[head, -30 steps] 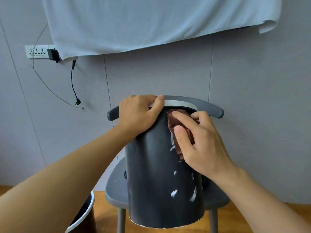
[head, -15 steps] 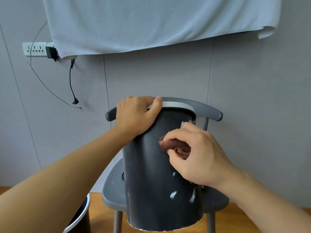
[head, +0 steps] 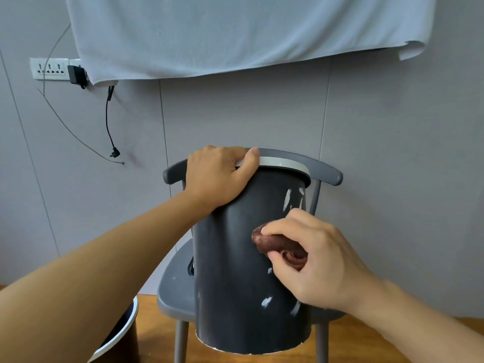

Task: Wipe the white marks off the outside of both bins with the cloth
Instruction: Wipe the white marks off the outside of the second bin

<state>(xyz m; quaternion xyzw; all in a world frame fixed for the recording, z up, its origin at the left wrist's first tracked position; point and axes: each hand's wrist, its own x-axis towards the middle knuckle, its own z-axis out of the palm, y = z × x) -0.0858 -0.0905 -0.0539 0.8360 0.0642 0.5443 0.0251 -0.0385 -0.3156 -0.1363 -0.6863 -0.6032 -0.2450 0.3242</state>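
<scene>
A dark grey bin (head: 230, 271) with a silver rim leans tilted on a grey chair (head: 175, 292), its bottom toward me. My left hand (head: 217, 176) grips the bin's rim at the top left. My right hand (head: 314, 260) pinches a bunched brown cloth (head: 275, 244) and presses it against the bin's side at mid height. White marks show near the rim at the upper right (head: 288, 199) and lower on the side (head: 266, 301). A second dark bin (head: 125, 334) with a light rim stands on the floor at the lower left, mostly cut off by my left arm.
The chair stands against a grey panelled wall. A pale cloth sheet (head: 235, 35) hangs above. A power strip (head: 48, 68) with a plugged adapter and a dangling black cable (head: 108, 127) is on the wall at the left. The floor is wooden.
My right hand has slid the cloth down from near the rim to the middle of the bin's side, uncovering white marks near the top. My left hand has kept its hold on the rim.
</scene>
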